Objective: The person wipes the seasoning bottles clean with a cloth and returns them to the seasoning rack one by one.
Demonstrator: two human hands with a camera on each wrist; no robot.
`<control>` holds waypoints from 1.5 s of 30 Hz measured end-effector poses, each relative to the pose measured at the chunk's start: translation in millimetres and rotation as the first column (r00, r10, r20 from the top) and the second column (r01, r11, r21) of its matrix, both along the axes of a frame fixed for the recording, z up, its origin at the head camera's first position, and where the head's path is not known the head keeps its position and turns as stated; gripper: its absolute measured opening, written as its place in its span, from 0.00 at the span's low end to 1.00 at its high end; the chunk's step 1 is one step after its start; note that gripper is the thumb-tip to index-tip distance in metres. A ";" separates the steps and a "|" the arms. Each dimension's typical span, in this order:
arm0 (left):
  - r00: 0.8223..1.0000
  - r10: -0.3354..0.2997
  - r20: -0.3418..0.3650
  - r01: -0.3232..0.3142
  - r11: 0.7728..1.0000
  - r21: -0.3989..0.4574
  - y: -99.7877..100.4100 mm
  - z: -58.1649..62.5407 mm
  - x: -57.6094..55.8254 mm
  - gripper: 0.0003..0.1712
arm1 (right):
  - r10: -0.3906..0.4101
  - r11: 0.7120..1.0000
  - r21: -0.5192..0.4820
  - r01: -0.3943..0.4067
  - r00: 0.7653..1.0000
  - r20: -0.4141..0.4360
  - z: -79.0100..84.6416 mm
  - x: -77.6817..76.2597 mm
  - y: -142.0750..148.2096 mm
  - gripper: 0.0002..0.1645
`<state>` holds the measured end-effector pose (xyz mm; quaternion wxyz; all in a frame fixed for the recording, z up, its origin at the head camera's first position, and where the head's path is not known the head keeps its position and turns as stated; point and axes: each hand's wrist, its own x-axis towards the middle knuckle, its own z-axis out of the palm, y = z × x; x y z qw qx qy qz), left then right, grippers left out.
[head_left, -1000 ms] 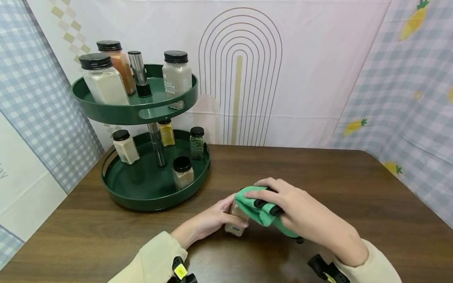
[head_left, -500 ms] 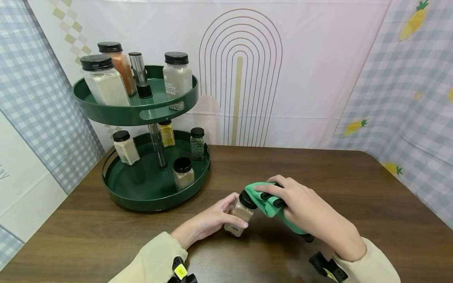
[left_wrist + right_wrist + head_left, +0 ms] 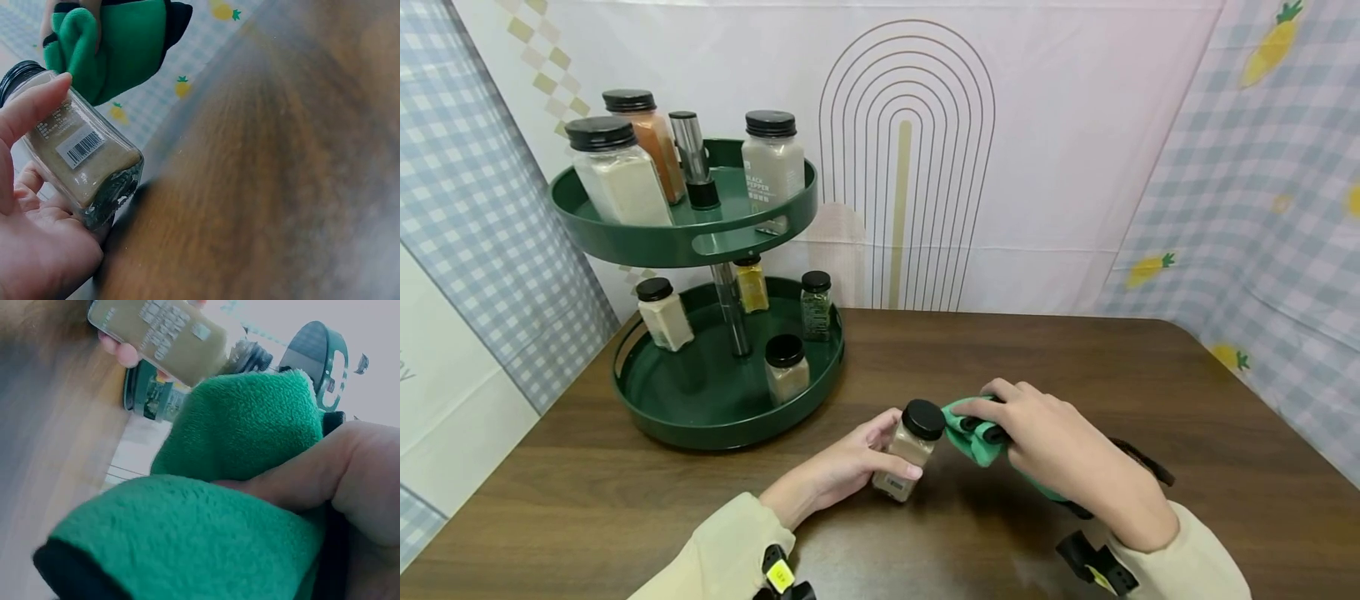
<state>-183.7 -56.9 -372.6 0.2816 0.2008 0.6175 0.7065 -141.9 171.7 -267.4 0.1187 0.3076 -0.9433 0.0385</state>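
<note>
My left hand (image 3: 842, 468) grips a glass spice jar (image 3: 904, 457) with a black lid, tilted just above the tabletop. Its thumb lies across the jar's side, and a barcode label (image 3: 81, 147) shows in the left wrist view. Just right of the lid, my right hand (image 3: 1052, 433) holds a bunched green cloth (image 3: 973, 437) with black edging. In the right wrist view, the thumb presses into the folds of the cloth (image 3: 244, 425), and the jar (image 3: 169, 337) appears beyond it. Part of the cloth is hidden under the right hand.
A green two-tier round rack (image 3: 722, 433) stands at the left. Its upper tray (image 3: 647, 243) bears several large jars, among them a black pepper jar (image 3: 772, 171). Smaller jars, such as a front one (image 3: 786, 371), stand on the lower tray. The brown table (image 3: 1000, 350) reaches the fabric backdrop (image 3: 1045, 167).
The cloth was over the jar's lid; my right hand has drawn it off to the right, so the black lid now shows. My left hand keeps its hold on the jar.
</note>
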 end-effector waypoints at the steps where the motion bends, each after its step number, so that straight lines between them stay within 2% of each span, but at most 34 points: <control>1: 1.000 0.007 0.006 -0.007 1.000 0.006 -0.4 -0.6 -0.4 0.25 | 0.004 1.000 0.007 -0.004 1.000 0.012 -0.4 -0.3 -0.1 0.35; 6: 0.996 0.050 0.068 -0.055 0.996 0.067 -2.7 -3.9 -2.8 0.34 | -0.013 1.000 0.012 0.012 0.999 0.029 -0.2 -0.1 0.0 0.35; 11: 0.983 0.088 0.161 -0.117 0.976 0.184 -4.6 -6.6 -5.2 0.37 | -0.030 0.998 -0.056 0.027 0.999 -0.042 2.0 0.1 0.2 0.37; 15: 0.978 0.079 0.192 -0.124 0.963 0.238 -5.9 -8.6 -6.4 0.37 | -0.003 0.991 -0.134 -0.011 0.995 -0.104 1.2 -1.9 -2.6 0.37; 18: 0.984 0.059 0.170 -0.098 0.968 0.232 -6.1 -9.5 -6.1 0.39 | 0.022 0.984 -0.173 -0.044 0.991 -0.131 -0.4 -2.4 -6.0 0.39; 22: 0.998 0.023 0.063 -0.032 0.991 0.133 -4.6 -10.6 -5.4 0.40 | 0.072 0.980 -0.175 -0.095 0.989 -0.129 -4.2 -2.5 -12.1 0.42; 25: 1.000 0.001 0.012 -0.002 0.997 0.082 -3.7 -11.2 -4.9 0.38 | 0.104 0.981 -0.150 -0.122 0.987 -0.121 -8.1 -3.2 -16.6 0.43; 31: 0.998 -0.026 0.050 0.020 0.991 0.129 -3.9 -11.1 -5.7 0.32 | 0.116 0.990 -0.068 -0.122 0.990 -0.079 -13.2 -2.2 -21.0 0.42; 37: 0.992 -0.052 0.117 0.028 0.980 0.199 -6.2 -10.3 -6.6 0.30 | 0.150 0.989 -0.005 -0.150 0.989 0.020 -12.4 1.5 -19.8 0.41; 45: 0.983 -0.071 0.167 0.034 0.976 0.216 -7.6 -7.8 -7.4 0.30 | 0.185 0.982 0.005 -0.190 0.964 0.191 -9.3 4.4 -17.2 0.44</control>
